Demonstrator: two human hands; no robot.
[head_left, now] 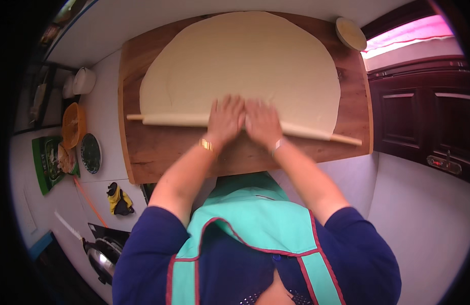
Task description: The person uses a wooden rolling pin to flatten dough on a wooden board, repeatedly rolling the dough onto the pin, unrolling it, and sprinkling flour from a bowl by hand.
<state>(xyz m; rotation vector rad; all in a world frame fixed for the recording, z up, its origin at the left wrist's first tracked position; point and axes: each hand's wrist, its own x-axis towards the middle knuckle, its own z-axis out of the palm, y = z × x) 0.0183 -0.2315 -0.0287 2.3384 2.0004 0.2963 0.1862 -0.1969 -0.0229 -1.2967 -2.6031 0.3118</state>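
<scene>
Surface: wooden board (158, 152) fills mid-frame, big enough for the whole sheet.
Dough: huge pale round (245, 66) spread thin across the board, near edge wrapped on the rolling pin (169, 120).
Left hand (226, 121): flat, fingers spread, palm pressing the pin's middle.
Right hand (263, 123): same, touching the left, so pressure stays even.
Left of frame: orange strainer (74, 125), patterned plate (91, 153).

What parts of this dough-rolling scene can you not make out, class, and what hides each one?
Head view:
- Middle of the rolling pin: covered by the left hand and right hand.
- Near edge of the dough: wrapped around the pin.
- Kettle: partly behind the left sleeve.
- Packet at left: too small and bent.
</scene>
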